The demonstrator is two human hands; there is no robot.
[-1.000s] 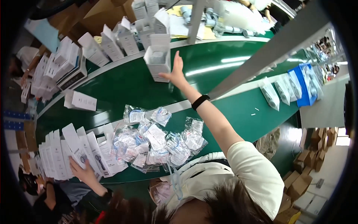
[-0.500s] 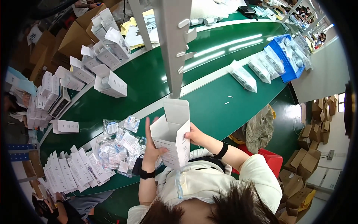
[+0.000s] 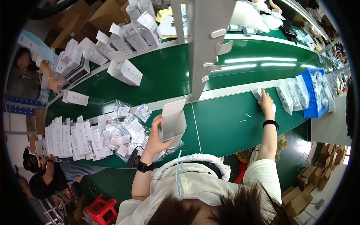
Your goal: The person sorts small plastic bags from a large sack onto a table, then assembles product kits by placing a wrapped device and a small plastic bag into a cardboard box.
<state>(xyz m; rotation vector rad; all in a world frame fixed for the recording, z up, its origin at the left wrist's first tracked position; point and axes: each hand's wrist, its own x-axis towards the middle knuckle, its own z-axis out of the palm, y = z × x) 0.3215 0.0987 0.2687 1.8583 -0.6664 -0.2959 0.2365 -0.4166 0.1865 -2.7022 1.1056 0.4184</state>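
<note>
My left hand (image 3: 154, 139) is wrapped round a white carton (image 3: 174, 125) in front of me. The carton's top is open, with a tall flap standing up at the back. To the right, my right arm is stretched over the green table. My right hand (image 3: 267, 104) grips a clear plastic bag (image 3: 256, 92) from above. It covers most of the bag, so the pale contents can hardly be made out. Beyond that hand lie several similar bagged pale items (image 3: 291, 96). Left of the carton is a heap of small clear packets (image 3: 125, 133) with bluish and white contents.
A row of white cartons (image 3: 71, 138) stands at left. A blue bin (image 3: 310, 95) of bagged items sits at the right end. A grey metal post (image 3: 204, 48) rises at the table's far edge. Beyond it, an open carton (image 3: 127, 73) stands on a green surface. Another person's hand (image 3: 55, 84) is far left.
My right hand has let go of the carton, moved right and come down on the nearest bag. My left hand keeps the carton. The whole view has shifted.
</note>
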